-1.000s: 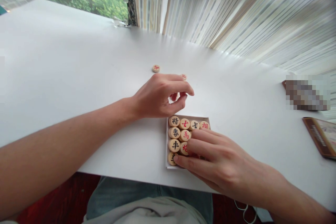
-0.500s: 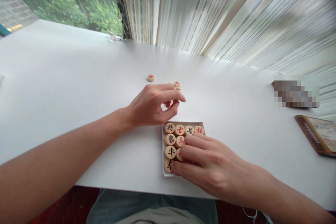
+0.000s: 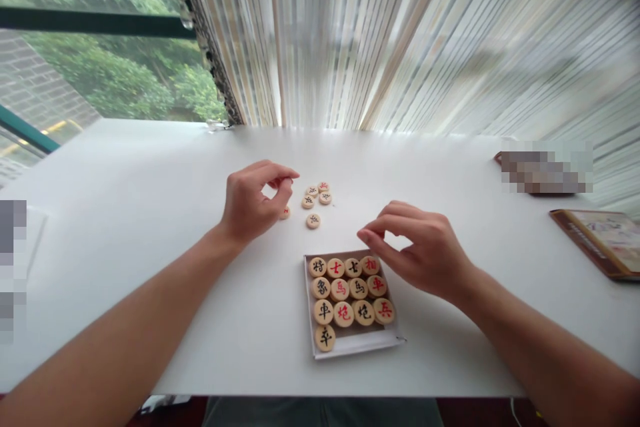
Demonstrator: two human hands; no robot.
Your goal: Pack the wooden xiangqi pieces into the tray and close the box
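An open shallow box [image 3: 360,344] near the table's front edge holds rows of round wooden chess pieces with red and black characters. The black-marked piece [image 3: 325,337] sits alone in its front row. Beyond the box lie several loose pieces, one of them [image 3: 313,221] nearest the box. My left hand [image 3: 257,203] hovers left of these, thumb and forefinger pinched, with a red-marked piece [image 3: 285,213] partly hidden below it; anything between the fingertips is too small to make out. My right hand [image 3: 415,247] is above the box's right back corner, fingertips together, their contents hidden.
The white table [image 3: 150,267] reaches back to a striped curtain [image 3: 325,33] and a window at the left. A brown-edged booklet or box lid [image 3: 600,243] lies at the right, with a blurred object behind it.
My right hand has lifted off the box and moved back and right, uncovering the pieces. My left hand has moved left, away from the loose pieces. The view has tilted up.
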